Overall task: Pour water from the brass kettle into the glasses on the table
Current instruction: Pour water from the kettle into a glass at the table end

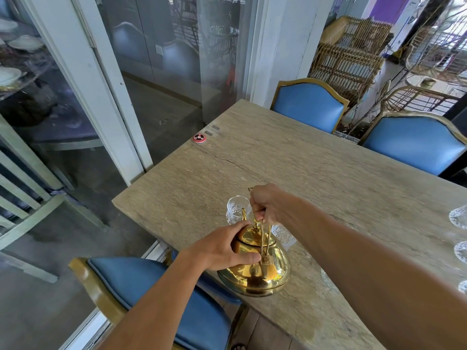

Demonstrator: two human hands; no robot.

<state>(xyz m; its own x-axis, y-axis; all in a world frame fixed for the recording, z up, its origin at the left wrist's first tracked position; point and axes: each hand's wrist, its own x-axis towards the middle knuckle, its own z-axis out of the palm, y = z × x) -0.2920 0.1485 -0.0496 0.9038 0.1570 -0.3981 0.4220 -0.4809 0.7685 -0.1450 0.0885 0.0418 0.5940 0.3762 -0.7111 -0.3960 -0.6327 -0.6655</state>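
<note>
The brass kettle (pixel 255 274) hangs tilted over the near left part of the stone table (pixel 316 168). My right hand (pixel 267 203) grips the top of its tall handle. My left hand (pixel 225 248) holds the kettle's side and lid, thumb across the body. Its spout points at a cut-glass tumbler (pixel 236 208) just beyond it. A second glass (pixel 284 236) stands behind the kettle, partly hidden by my right arm. No stream of water is visible.
More glasses (pixel 458 215) stand along the table's right edge, and another glass (pixel 327 279) peeks out under my right arm. A red call button (pixel 199 138) lies at the far left corner. Blue chairs (pixel 309 104) ring the table; one chair (pixel 161 294) is below my left arm.
</note>
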